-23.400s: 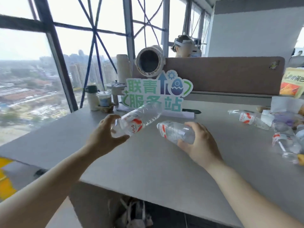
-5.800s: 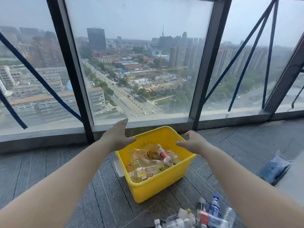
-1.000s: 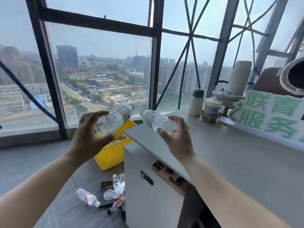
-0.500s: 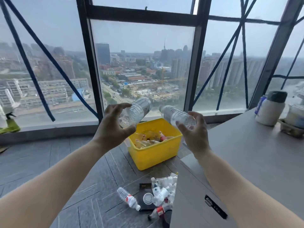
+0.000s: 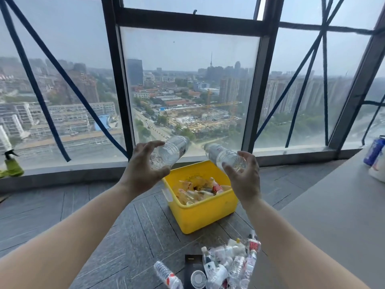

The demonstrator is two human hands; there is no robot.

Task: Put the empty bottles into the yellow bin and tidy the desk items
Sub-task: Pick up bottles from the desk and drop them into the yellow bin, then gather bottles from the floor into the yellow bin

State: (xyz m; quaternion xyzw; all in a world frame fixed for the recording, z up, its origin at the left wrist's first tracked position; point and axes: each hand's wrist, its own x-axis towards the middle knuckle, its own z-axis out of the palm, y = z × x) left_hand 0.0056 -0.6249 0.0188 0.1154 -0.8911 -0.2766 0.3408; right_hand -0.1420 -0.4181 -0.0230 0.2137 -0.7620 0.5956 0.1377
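My left hand (image 5: 143, 170) grips a clear empty bottle (image 5: 173, 150) by its base, the neck pointing up and away. My right hand (image 5: 244, 177) holds a second clear bottle (image 5: 224, 155) the same way. Both bottles hang in the air just above the far rim of the yellow bin (image 5: 200, 213), which stands on the dark floor by the window. Inside the bin lie several crushed bottles with red and yellow labels.
A heap of loose bottles (image 5: 229, 265) and a black box (image 5: 193, 270) lie on the floor in front of the bin. The grey desk (image 5: 337, 215) runs along the right, with a blue can (image 5: 374, 151) and a white container at its far end. A green spray bottle (image 5: 9, 167) sits on the left sill.
I have turned further from the desk toward the window. Both hands, each still holding its bottle, have come closer to the yellow bin and now hover over it.
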